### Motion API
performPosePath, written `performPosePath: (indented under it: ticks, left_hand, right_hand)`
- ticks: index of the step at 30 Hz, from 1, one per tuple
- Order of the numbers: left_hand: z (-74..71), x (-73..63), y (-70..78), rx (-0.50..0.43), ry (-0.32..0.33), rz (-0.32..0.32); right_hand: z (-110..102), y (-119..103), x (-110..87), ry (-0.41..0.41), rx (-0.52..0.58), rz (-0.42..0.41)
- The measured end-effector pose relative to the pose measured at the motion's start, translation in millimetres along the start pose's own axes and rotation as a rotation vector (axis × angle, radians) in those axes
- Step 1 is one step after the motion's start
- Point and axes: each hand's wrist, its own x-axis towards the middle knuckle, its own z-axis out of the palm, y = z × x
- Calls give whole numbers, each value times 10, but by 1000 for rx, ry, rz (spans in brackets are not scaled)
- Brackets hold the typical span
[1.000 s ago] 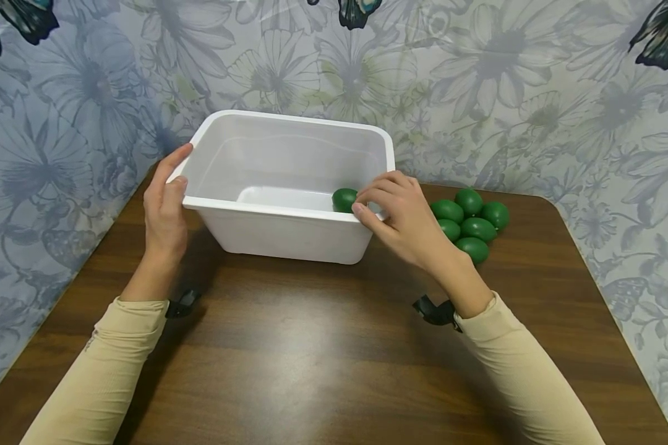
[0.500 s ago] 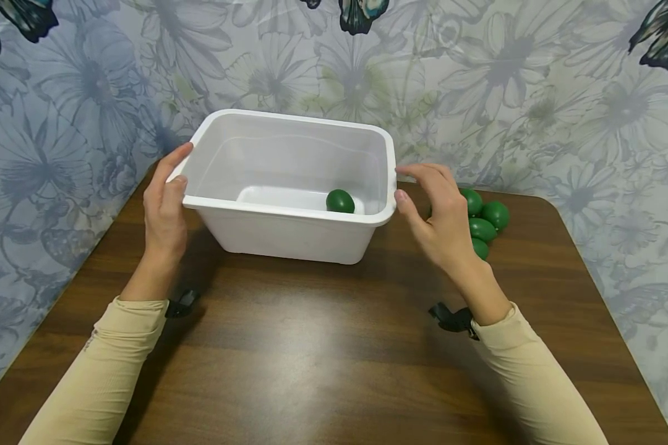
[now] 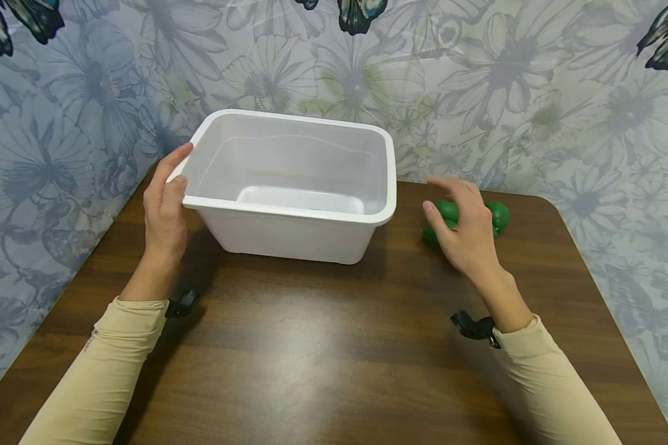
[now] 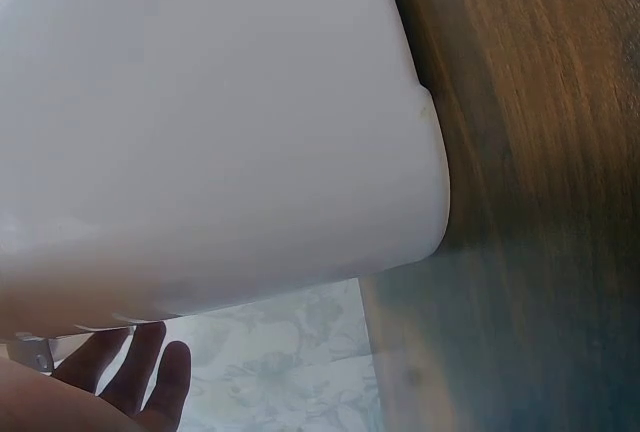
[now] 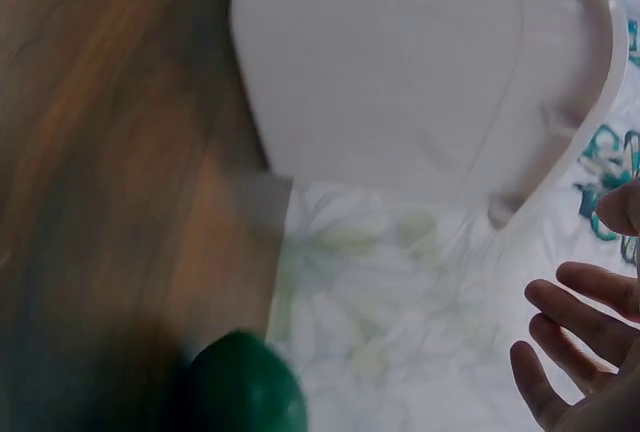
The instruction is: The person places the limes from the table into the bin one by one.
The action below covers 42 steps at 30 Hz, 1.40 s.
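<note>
A white plastic bin [image 3: 289, 240] stands at the back of the wooden table. My left hand [image 3: 166, 210] holds its left end, index finger and thumb at the rim; the other fingers are mostly hidden here. Those fingers curl against the bin's edge in the left wrist view, where the left hand [image 4: 135, 382] shows below the wall. My right hand [image 3: 467, 232] hovers over a cluster of smooth green egg-shaped pieces [image 3: 500, 215], thumb and fingers spread apart, hiding part of the cluster. One green egg-shaped piece [image 5: 250, 387] appears at the bottom of the right wrist view.
The brown table [image 3: 289, 346] has its right edge beyond the green cluster. Flowered wallpaper [image 3: 479, 111] rises directly behind the table and bin. Dark wrist straps [image 3: 473, 327] sit at both cuffs.
My right hand has released a green egg-shaped piece inside the bin and moved right to the cluster. That piece has dropped from sight behind the near wall. My left hand stays put.
</note>
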Motion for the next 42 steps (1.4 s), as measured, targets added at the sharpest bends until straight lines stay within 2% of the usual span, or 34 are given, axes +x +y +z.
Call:
performPosePath:
  ticks: [9, 18, 30, 38, 42]
  left_hand:
    - [-3, 1, 10, 4, 1, 4]
    - [13, 1, 15, -15, -5, -2]
    - [20, -4, 30, -25, -4, -4]
    - [6, 0, 20, -14, 4, 0]
    - [5, -1, 15, -16, -2, -5]
  right_hand:
    - [-193, 333, -224, -44, -67, 114]
    - [-348, 539, -419, -72, -110, 192]
    - [-408, 696, -664, -208, -159, 214]
    - [-384, 717, -731, -229, -181, 177]
    - [-396, 717, -781, -270, -192, 168]
